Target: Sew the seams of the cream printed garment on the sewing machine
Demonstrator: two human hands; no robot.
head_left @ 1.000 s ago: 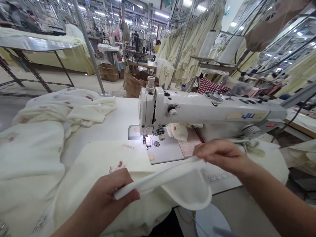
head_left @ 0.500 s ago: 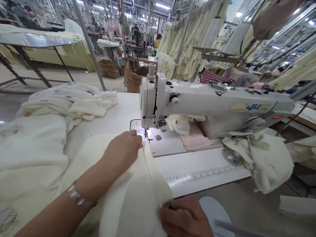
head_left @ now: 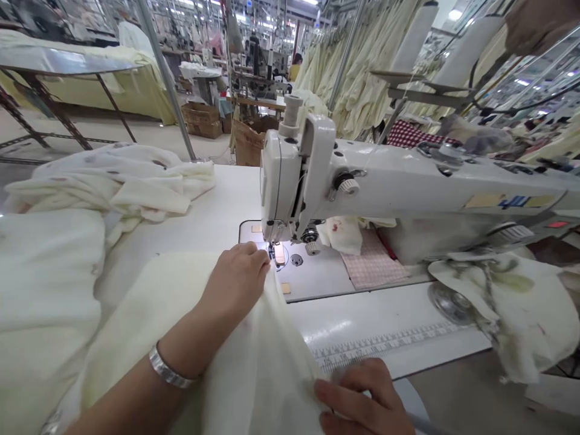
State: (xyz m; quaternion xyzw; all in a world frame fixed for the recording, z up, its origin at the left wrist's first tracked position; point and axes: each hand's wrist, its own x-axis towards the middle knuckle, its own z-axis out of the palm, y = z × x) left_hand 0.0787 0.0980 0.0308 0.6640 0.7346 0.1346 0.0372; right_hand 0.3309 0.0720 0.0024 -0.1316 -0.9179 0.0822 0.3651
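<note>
A cream fabric piece [head_left: 267, 362] runs from the presser foot [head_left: 274, 252] of a white sewing machine [head_left: 403, 181] down towards me. Close in front of the foot, my left hand [head_left: 240, 278] is closed on the fabric's edge, its fingertips pressed together beside the needle area. A silver bracelet [head_left: 170, 367] circles that wrist. Lower right, my right hand [head_left: 367, 399] grips the same edge between thumb and fingers, near the table's front. The edge lies stretched between both hands. Where the fabric meets the needle is partly hidden by my left fingers.
Cream garments [head_left: 49, 266] are heaped on the table's left. A ruler strip [head_left: 376, 350] lies along the front edge. Pink checked cloth [head_left: 374, 260] sits under the machine arm. More fabric [head_left: 521, 302] hangs at the right. Thread cones [head_left: 414, 39] stand behind.
The view has shifted closer, so the machine looks larger. My right hand appears farther right, with the fabric edge drawn along. My left hand stays by the presser foot.
</note>
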